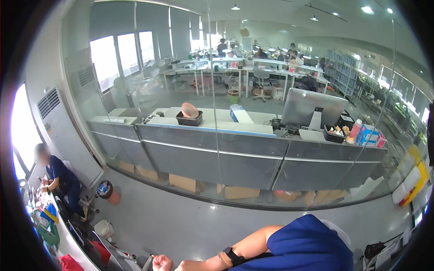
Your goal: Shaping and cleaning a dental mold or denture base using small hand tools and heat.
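Note:
My right arm comes in from the lower right in a blue short sleeve, with a black wristband (pixel 234 257) at the wrist. At the lower edge, my right hand (pixel 190 266) is mostly cut off and its fingers cannot be made out. Just left of it is my left hand (pixel 162 262), its fingers curled in. Anything inside those fingers is hidden. Both hands are close together, near a grey chair-like frame (pixel 118 257) on their left.
A glass partition (pixel 253 158) spans the front, with a grey counter (pixel 208 156) and monitor (pixel 312 108) behind it. On the left, a person (pixel 65 176) in dark blue sits at a cluttered bench (pixel 72 244). A bin (pixel 108 192) and a white bucket (pixel 104 229) stand nearby.

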### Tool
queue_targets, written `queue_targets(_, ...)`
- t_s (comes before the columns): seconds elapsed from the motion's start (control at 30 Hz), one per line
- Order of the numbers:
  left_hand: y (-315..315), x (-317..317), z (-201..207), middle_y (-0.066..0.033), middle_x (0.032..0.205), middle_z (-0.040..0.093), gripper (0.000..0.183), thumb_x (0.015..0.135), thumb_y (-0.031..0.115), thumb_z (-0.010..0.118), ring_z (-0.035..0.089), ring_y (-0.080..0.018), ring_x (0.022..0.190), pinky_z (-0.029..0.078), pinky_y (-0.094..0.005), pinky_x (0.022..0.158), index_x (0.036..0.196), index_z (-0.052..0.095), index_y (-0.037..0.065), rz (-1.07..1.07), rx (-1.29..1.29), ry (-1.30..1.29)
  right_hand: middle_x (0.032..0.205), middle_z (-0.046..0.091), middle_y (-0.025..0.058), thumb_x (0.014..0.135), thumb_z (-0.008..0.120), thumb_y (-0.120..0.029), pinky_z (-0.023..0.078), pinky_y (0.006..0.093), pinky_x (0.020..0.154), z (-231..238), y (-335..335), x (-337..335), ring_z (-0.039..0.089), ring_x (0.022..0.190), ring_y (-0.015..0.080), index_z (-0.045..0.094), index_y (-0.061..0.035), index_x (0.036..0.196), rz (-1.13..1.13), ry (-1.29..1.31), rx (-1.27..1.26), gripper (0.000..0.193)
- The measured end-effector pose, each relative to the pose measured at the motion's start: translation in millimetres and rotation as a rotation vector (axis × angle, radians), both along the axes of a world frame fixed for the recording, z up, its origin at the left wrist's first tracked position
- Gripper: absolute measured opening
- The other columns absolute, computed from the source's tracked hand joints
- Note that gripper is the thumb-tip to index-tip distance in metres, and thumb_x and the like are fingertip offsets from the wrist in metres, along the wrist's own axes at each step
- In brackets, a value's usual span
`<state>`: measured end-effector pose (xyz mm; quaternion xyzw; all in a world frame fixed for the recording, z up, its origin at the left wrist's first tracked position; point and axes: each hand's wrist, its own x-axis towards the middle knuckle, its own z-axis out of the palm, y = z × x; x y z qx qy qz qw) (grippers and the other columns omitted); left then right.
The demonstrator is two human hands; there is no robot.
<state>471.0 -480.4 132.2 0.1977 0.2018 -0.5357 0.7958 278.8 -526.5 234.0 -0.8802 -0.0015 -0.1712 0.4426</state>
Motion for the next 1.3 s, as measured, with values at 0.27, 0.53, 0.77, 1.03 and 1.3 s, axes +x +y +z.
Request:
queue_targets(0.27,19.8,88.3,13.4,0.0012,0.051,0.030,0.038,0.092,0.009,0.046,0.030,-0.0158,0.046,0.029,-0.0323,0.051,0.057,0.032,0.015,0.295,-0.539,0.499,0.120,0.057,0.0237,0.073,0.077,-0.034,0.048,0.0467,0.091,-4.7,9.9,28.4,0.057,0.110,0.0415,0.045,-0.0030,0.131,0.041,-0.315,0.002,0.074)
queue_targets(0.53,12.7,56.8,67.5,-0.0006,0.051,0.041,0.021,0.084,0.011,0.051,0.044,-0.0165,0.046,0.038,-0.0316,0.050,0.064,0.045,0.012,0.503,-0.580,0.343,0.120,0.059,0.0243,0.071,0.079,-0.041,0.050,0.0456,0.091,-0.4,-10.5,40.0,0.059,0.108,0.0416,0.046,0.0001,0.131,0.078,-0.246,-0.044,0.080)
queue_targets(0.77,-0.2,72.1,49.7,-0.0002,0.051,0.038,0.025,0.085,0.010,0.047,0.037,-0.0156,0.043,0.034,-0.0306,0.047,0.061,0.041,0.012,0.506,-0.609,0.268,0.118,0.060,0.0230,0.074,0.078,-0.041,0.049,0.0452,0.091,-9.9,-23.5,36.8,0.060,0.108,0.0405,0.047,-0.0007,0.131,0.082,-0.361,0.042,0.077)
queue_targets(1.03,-26.8,34.7,44.2,-0.0009,0.052,0.036,0.047,0.101,0.031,0.040,0.030,-0.0156,0.045,0.029,-0.0289,0.048,0.058,0.038,0.013,0.350,-0.268,-0.132,0.093,0.066,0.0233,0.074,0.076,-0.032,0.050,0.0487,0.073,-35.5,-57.9,11.4,0.063,0.088,0.0430,0.055,-0.0053,0.117,0.155,0.166,-0.016,0.055)
queue_targets(1.3,-63.1,-41.0,72.8,0.0028,0.052,0.035,0.033,0.101,0.038,0.051,0.026,-0.0091,0.044,0.023,-0.0246,0.043,0.100,0.061,0.006,-0.237,0.154,-0.824,0.084,0.065,0.0177,0.079,0.073,-0.030,0.048,0.0474,0.070,-67.9,-100.7,-62.0,0.060,0.084,0.0408,0.061,-0.0038,0.091,0.095,0.238,-0.296,0.031)
